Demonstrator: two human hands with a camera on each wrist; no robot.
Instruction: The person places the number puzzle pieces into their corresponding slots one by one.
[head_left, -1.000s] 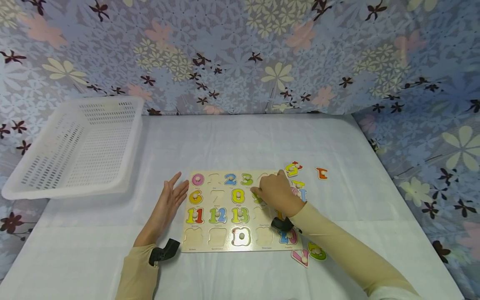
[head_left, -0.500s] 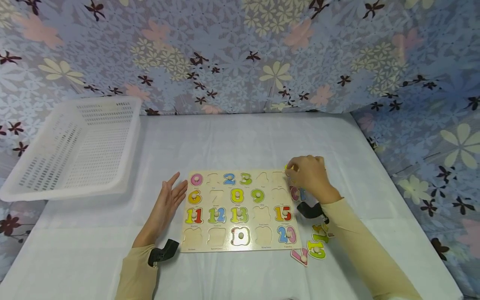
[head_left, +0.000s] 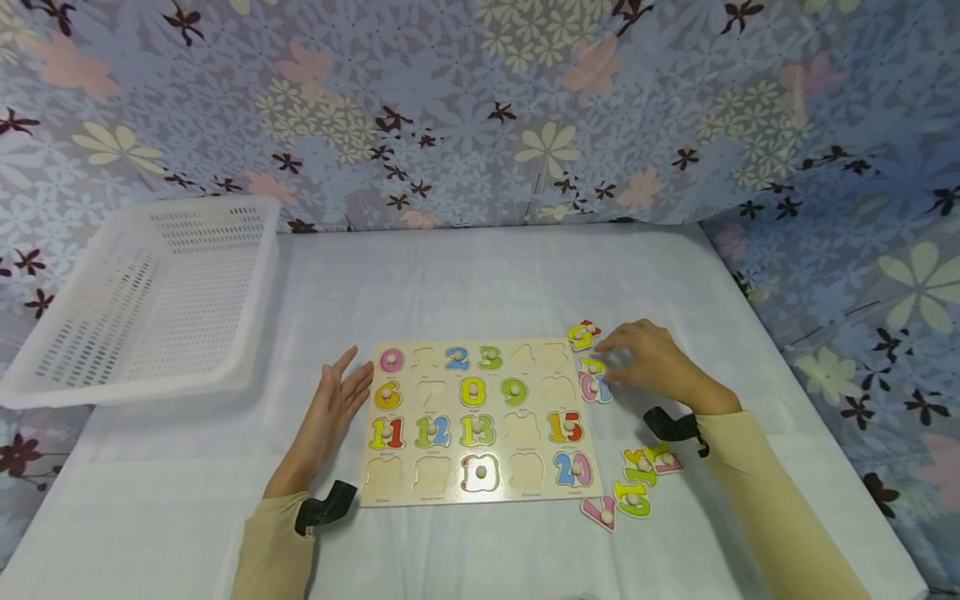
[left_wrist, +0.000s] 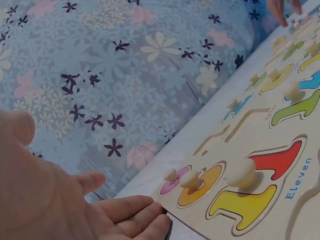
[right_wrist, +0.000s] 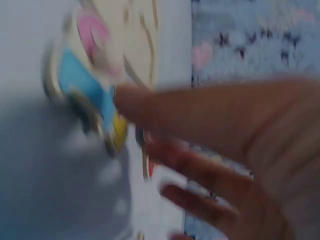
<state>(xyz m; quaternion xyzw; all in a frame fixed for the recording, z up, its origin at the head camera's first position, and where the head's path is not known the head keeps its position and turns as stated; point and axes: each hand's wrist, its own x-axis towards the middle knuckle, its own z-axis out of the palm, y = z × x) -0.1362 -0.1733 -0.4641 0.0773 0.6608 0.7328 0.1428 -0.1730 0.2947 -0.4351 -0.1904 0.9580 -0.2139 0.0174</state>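
Observation:
A wooden number puzzle board (head_left: 495,492) lies on the white-covered table, with several knobbed number pieces in its recesses. My left hand (head_left: 337,400) rests open at the board's left edge, near the pink 0 (head_left: 392,361) and orange 6 (head_left: 387,396); the left wrist view shows its fingertips (left_wrist: 157,220) at the board's corner. Beyond the right edge, my right hand (head_left: 648,362) hovers with loosely bent fingers by the pink-and-blue 10 piece (head_left: 595,386). Blur in the right wrist view shows the thumb close to this piece (right_wrist: 85,75); any contact is unclear.
A yellow 5 piece (head_left: 581,337) lies by the board's upper right corner, overlapping a red piece. Several loose pieces, including a green-and-yellow 19 (head_left: 632,500) and a pink 7 (head_left: 599,513), lie at lower right. A white plastic basket (head_left: 258,308) stands at the left.
My right hand has left the green 9, now in its recess, moved to the yellow 5, then drawn right and slightly down toward the 10 piece. The left hand has stayed put.

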